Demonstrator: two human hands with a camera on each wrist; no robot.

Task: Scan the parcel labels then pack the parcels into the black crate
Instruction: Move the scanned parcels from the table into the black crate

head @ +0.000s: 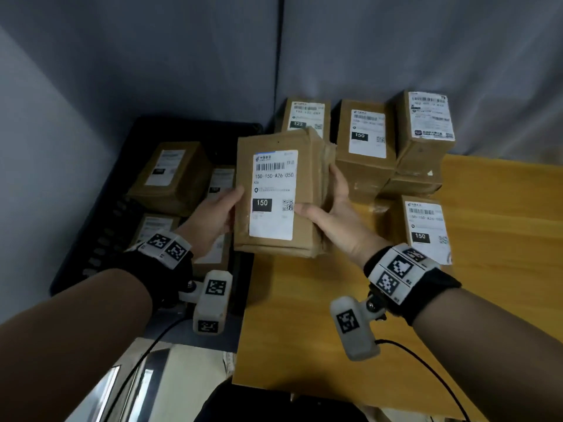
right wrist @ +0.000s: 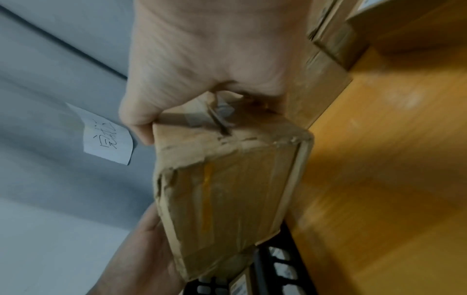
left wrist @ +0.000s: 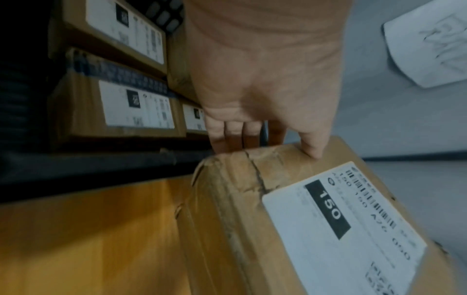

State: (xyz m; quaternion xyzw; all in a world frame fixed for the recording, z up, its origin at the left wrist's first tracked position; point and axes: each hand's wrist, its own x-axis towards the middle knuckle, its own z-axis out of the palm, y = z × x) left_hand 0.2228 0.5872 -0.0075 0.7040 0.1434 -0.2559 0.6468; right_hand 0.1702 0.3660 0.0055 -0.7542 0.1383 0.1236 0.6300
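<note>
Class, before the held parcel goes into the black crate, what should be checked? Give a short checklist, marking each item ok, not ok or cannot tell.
1. Both hands grip the brown cardboard parcel: left hand on its left edge, right hand on its right edge. Ok.
2. White shipping label faces up, barcode unobstructed. Ok.
3. Label already scanned. Cannot tell; no scanner is in view.
4. Free space in the black plastic crate among the parcels already inside. Cannot tell.
5. Parcel soundness: its taped end is crumpled and torn. Not ok.
</note>
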